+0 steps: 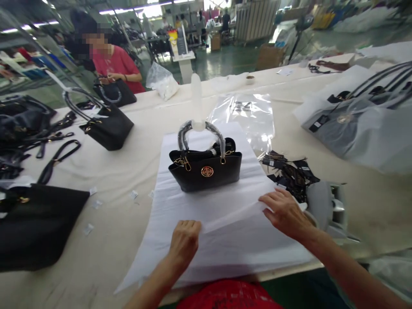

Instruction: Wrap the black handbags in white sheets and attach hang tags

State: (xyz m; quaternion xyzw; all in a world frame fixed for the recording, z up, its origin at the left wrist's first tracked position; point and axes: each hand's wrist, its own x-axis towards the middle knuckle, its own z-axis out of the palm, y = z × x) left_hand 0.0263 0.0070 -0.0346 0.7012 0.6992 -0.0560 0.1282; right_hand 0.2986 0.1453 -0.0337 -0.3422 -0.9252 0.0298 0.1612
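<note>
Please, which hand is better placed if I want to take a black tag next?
Probably the right hand: it is just beside the black tags. The left hand is farther away, across the paper.

Black handbag (209, 171) stands upright on white paper (225, 253).

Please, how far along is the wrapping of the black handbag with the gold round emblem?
It looks early. Done: the black handbag stands on thin white sheeting, its curved handles covered in clear film. In hand: the left hand and right hand hold up a sheet edge. Probably left: covering the still-bare body, then perhaps using the flat clear plastic bag beyond it.
</note>
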